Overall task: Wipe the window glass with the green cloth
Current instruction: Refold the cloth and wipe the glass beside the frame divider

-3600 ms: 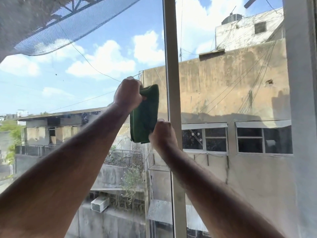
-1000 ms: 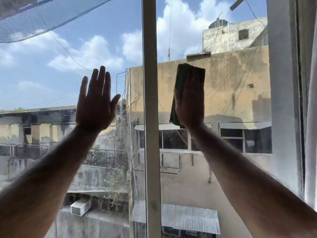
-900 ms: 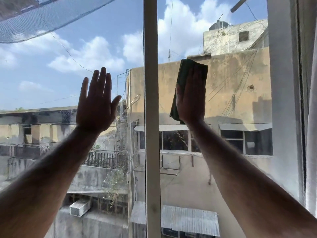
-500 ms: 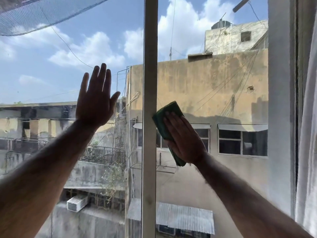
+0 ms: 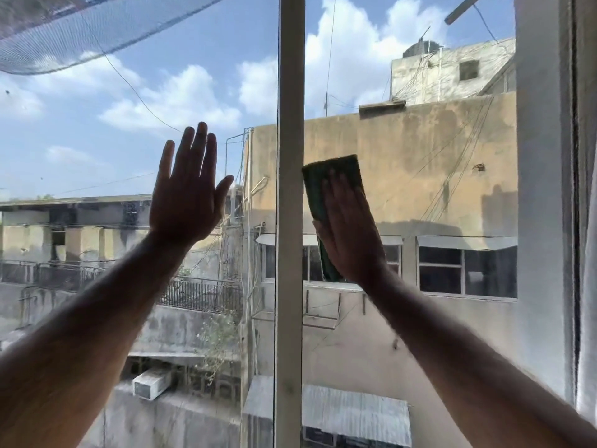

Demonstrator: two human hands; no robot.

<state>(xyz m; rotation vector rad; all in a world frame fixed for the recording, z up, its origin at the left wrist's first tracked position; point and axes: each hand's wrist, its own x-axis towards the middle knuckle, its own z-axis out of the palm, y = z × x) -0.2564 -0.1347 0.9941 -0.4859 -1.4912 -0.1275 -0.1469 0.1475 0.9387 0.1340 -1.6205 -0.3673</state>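
The folded green cloth (image 5: 326,182) lies flat against the right window pane (image 5: 420,163), just right of the white centre mullion (image 5: 290,221). My right hand (image 5: 350,234) presses on it with a flat palm and fingers pointing up; the hand covers most of the cloth, and only its top and left edge show. My left hand (image 5: 189,195) rests flat on the left pane (image 5: 97,124) with fingers spread and nothing in it.
The window frame's right jamb (image 5: 546,189) and a pale curtain edge (image 5: 589,286) stand at the far right. A mesh net (image 5: 64,30) hangs outside at top left. Beyond the glass are buildings, wires and sky.
My right hand has slid the cloth down and left toward the mullion, then back up along it. The left hand has stayed flat on the left pane.
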